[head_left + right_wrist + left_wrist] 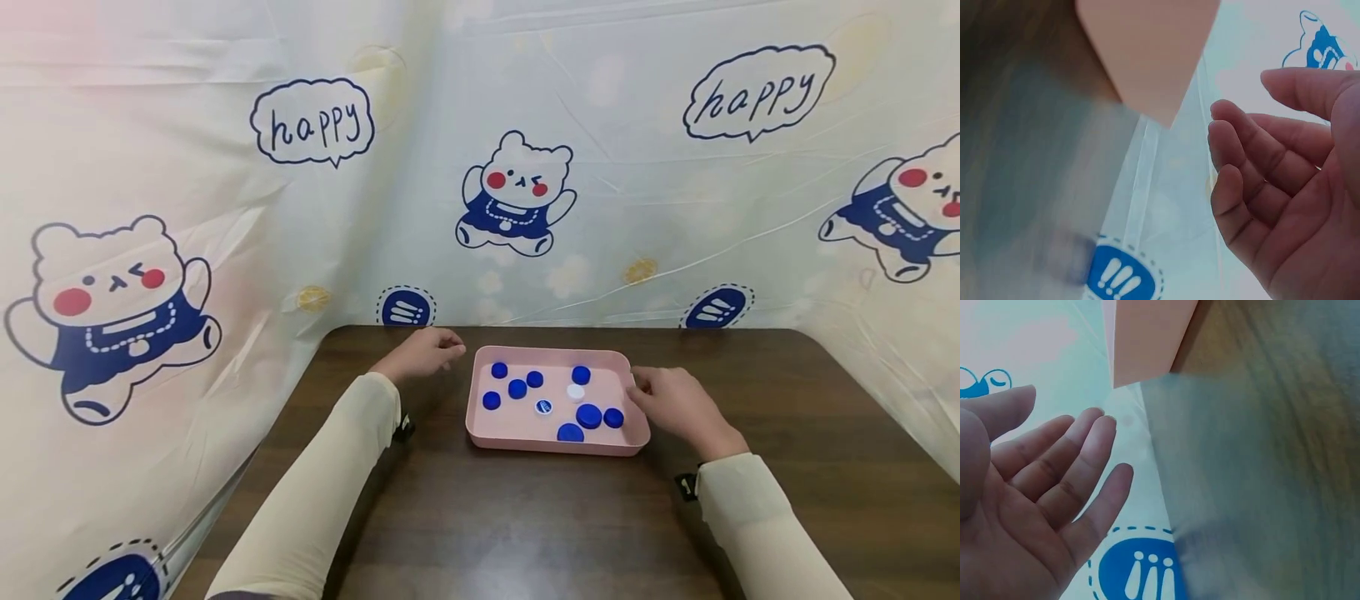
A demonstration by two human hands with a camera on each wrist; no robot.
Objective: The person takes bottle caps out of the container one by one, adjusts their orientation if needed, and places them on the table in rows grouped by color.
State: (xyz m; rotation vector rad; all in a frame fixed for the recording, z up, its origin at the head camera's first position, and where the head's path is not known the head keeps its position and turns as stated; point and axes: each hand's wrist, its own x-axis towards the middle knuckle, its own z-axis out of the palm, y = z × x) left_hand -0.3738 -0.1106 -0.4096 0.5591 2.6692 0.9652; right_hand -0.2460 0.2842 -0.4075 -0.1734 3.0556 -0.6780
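Note:
A shallow pink tray (555,447) lies on the table with several blue bottle caps (517,389) spread inside. Among them are a plain white cap (575,392) and a white-edged one with a blue printed top (543,407). Off the tray's left side is my left hand (423,353), its fingers loosely bent and holding nothing. My right hand (678,404) is beside the right wall. The right wrist view shows its relaxed fingers (1227,187) with a gap to the tray (1150,56), and nothing in the palm.
The dark wooden table (487,533) extends in front of the tray and to both sides. Pale printed cloth (637,192) with bears and "happy" bubbles hangs behind the table's far edge and along the sides.

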